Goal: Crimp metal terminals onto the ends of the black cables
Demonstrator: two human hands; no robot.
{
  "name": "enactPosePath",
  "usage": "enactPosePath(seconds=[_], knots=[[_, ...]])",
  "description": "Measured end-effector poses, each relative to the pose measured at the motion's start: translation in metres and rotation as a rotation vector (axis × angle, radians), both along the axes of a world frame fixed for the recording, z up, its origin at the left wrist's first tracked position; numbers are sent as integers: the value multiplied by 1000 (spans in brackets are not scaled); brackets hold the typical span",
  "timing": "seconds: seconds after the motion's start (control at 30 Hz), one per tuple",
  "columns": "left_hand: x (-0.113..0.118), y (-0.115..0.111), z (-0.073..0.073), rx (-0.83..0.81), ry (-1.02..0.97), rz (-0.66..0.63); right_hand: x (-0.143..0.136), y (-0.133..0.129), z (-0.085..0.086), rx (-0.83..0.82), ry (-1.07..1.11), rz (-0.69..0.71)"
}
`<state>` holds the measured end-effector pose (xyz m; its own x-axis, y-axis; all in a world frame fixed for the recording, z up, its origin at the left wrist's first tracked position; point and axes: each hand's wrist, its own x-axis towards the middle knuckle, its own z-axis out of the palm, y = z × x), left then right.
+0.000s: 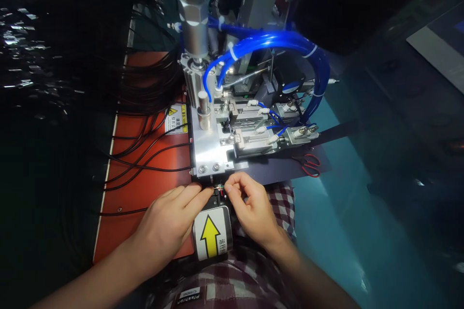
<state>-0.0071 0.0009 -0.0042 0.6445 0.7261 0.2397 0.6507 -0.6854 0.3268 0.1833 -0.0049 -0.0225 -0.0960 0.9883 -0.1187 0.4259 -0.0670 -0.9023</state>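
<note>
The thin wires (220,187), just in front of the metal plate (208,152), should be light, soft and fragile, best held near their ends, where your right hand (253,207) pinches them, while I cannot tell the grip of your left hand (171,217).

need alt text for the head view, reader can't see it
A person's left hand and right hand flank a tiny coloured part before a metal machine with looping blue tubes. Black cables cross an orange surface; red-handled snips lie right.
</note>
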Motion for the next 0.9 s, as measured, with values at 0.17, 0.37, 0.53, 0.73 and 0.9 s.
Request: enactPosePath(seconds=[0.17, 0.37, 0.53, 0.73, 0.9], knots=[[-1, -1, -1, -2, 0, 2, -2, 0, 1, -41, 30, -15], [0, 0, 1, -9, 2, 9, -1, 1, -7, -202, 170, -88], [1, 1, 4, -52, 20, 15, 4, 4, -16, -302, 334, -153], [0, 0, 0, -13, 15, 13, -4, 4, -13, -298, 429, -116], [-1, 0, 0, -13, 26, 10, -6, 5, -12, -333, 461, -91]])
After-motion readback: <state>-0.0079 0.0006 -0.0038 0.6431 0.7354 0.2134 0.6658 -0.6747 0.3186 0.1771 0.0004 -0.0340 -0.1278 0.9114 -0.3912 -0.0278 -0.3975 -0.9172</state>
